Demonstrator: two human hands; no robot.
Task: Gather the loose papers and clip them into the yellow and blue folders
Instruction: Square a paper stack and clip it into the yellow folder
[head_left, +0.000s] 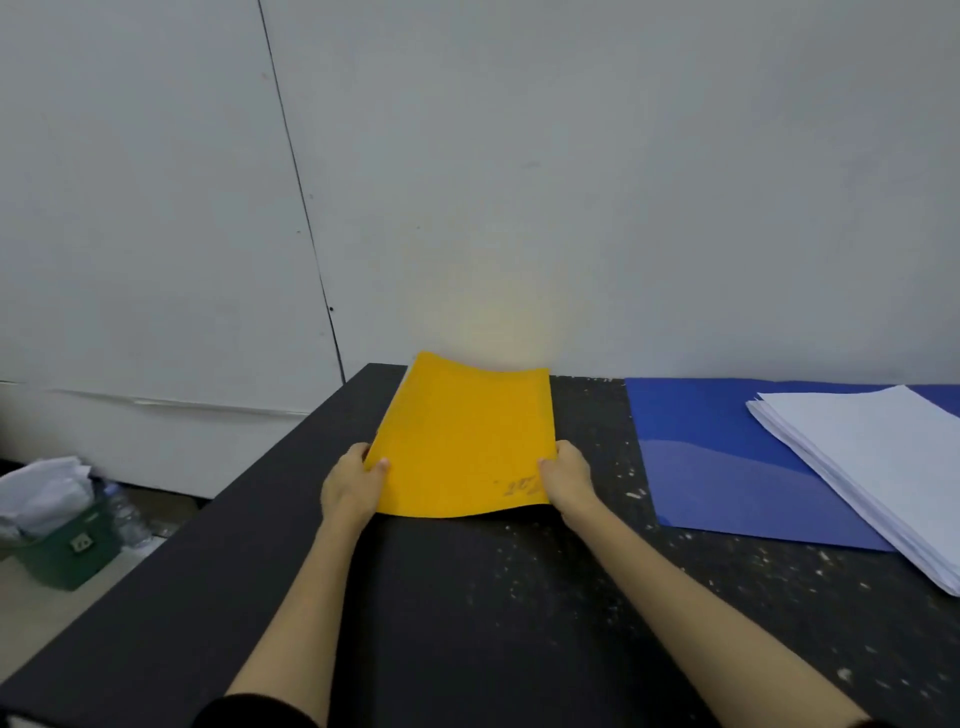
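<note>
I have one wide-angle view, worn on the head, looking forward and down along both forearms at the table (467, 597), close over its near edge, with the wall (571, 182) behind filling the upper half.

White wall (571, 156) — dark speckled table (467, 597) against it.

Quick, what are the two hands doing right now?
Left hand: fingers gripping the yellow folder.
Right hand: gripping the yellow folder too.
</note>
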